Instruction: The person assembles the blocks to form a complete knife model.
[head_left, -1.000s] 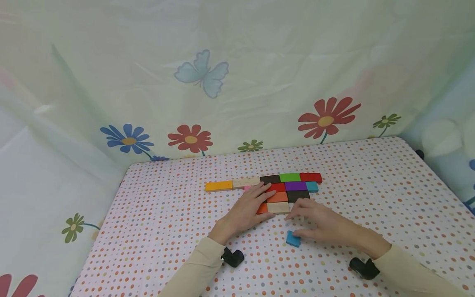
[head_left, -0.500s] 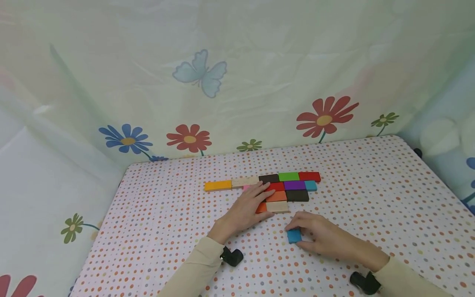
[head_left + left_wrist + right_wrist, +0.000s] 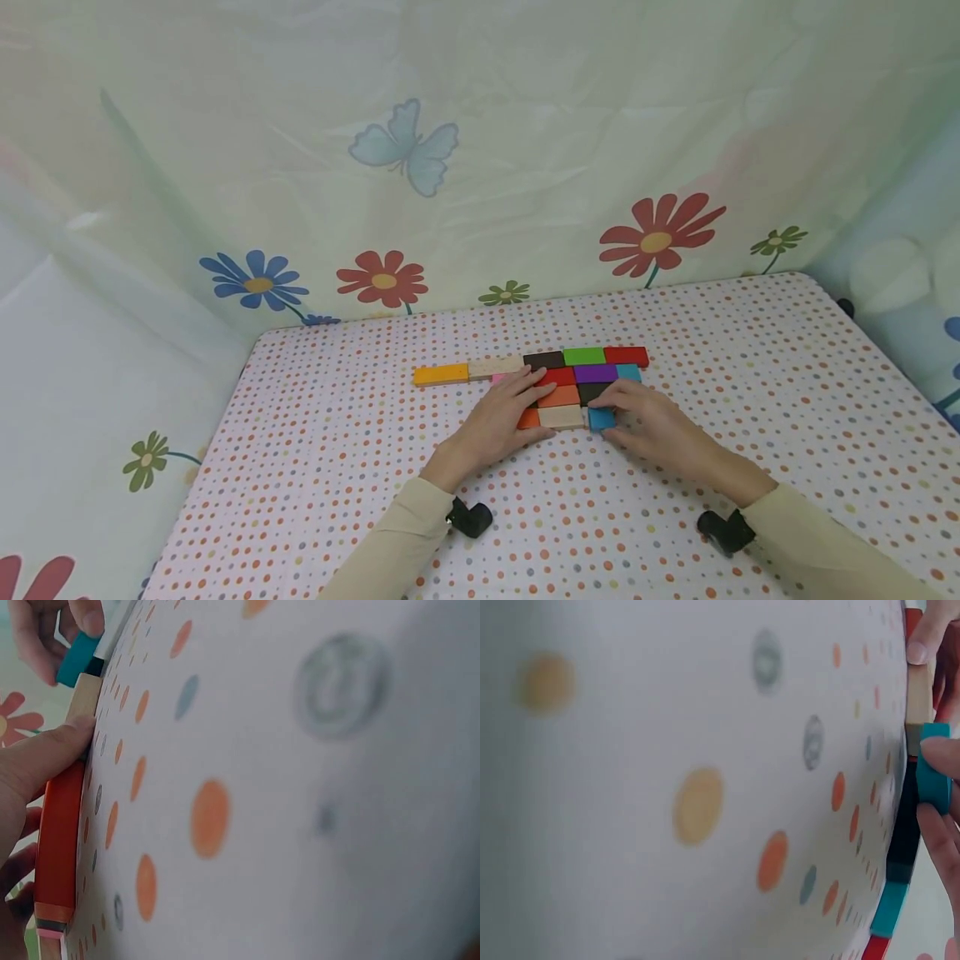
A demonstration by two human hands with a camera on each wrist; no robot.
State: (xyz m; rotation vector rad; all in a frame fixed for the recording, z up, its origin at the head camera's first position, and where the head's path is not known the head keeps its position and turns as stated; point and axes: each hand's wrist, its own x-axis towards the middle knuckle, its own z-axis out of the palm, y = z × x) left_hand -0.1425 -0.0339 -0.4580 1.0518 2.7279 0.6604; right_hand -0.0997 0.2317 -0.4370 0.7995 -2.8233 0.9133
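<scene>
Flat coloured blocks lie in staggered rows on the spotted tablecloth. My left hand (image 3: 491, 421) rests over the left part of the rows, its thumb at the near edge of the plain wood block (image 3: 561, 417). It hides some blocks, including most of a pink one. With thumb and fingers my right hand (image 3: 660, 425) pinches a small blue block (image 3: 601, 419) just right of the wood block, in front of the black block (image 3: 592, 393). In the right wrist view, that blue block (image 3: 933, 776) sits between thumb and finger; whether it touches the cloth is unclear.
The farthest row runs from a yellow block (image 3: 441, 375) to a red block (image 3: 626, 357), with a green block (image 3: 584, 357) between them. A purple block (image 3: 596, 374) and another blue block (image 3: 628, 372) lie nearer. A floral curtain (image 3: 525, 167) hangs behind the table.
My right hand has taken the small blue block from the cloth nearer me and moved it away from me, up to the end of the nearest row. My left hand has stayed put.
</scene>
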